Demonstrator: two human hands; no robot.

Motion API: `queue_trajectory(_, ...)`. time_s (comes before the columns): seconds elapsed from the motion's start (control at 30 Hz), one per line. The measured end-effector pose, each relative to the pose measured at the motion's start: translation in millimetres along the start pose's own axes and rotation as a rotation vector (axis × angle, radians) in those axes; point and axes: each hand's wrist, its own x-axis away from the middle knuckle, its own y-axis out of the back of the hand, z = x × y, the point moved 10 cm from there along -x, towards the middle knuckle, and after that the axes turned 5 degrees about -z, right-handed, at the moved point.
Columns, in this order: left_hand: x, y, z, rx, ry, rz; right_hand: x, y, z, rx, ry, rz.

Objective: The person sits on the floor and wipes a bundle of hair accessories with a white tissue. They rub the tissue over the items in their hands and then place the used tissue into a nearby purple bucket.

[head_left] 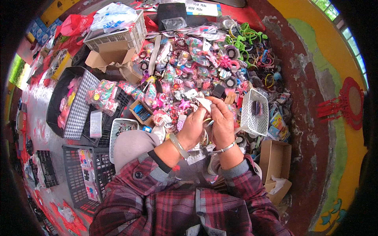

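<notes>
Both my hands meet in front of me over a heap of hair accessories. My left hand (193,128) is closed, its fingertips pinching the lower edge of a small white card (204,104). My right hand (222,121) is closed from the other side, with its thumb and fingers at the same card. Below the fingertips, thin pale bands (209,122) show between the palms; what they belong to is partly hidden. Around the hands lie a pink star-shaped ornament (184,104), packaged trinkets and dark hair rings.
A white basket (264,125) stands right of my hands, above an open cardboard box (277,155). Left are a small box of blue items (142,113), a white basket (113,138) and a black crate (75,173). Green headbands (246,33) lie at the far right.
</notes>
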Motion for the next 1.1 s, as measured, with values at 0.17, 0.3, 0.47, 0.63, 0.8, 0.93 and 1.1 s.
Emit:
queue_trajectory(0.17,-0.6,-7.1,-0.5,0.086,0.062,0.094,7.0,-1.8,10.1,-0.357,-0.238,-0.015)
queue_trajectory(0.3,-5.7,-2.9,-13.3,-0.046,-0.106,0.072,6.1,-10.8,18.3,-0.031,-0.059,0.099)
queue_trajectory(0.47,-0.5,-3.7,-20.2,-0.277,-0.298,0.051,2.3,-2.2,10.1,0.344,0.111,0.043)
queue_trajectory(0.63,2.6,-8.2,-13.0,-0.239,-0.098,0.032,0.3,12.9,2.3,0.019,-0.072,-0.114)
queue_trajectory(0.8,1.2,-9.7,-0.9,0.092,0.119,0.103,2.8,6.8,-16.2,-0.503,-0.438,-0.052)
queue_trajectory(0.93,0.1,-32.3,-23.0,0.502,0.204,0.281,-1.5,-4.3,14.0,-0.584,-0.223,0.067)
queue_trajectory(1.1,-3.8,-17.7,-10.0,0.547,0.143,0.199,11.5,-23.7,32.8,0.443,0.366,0.133)
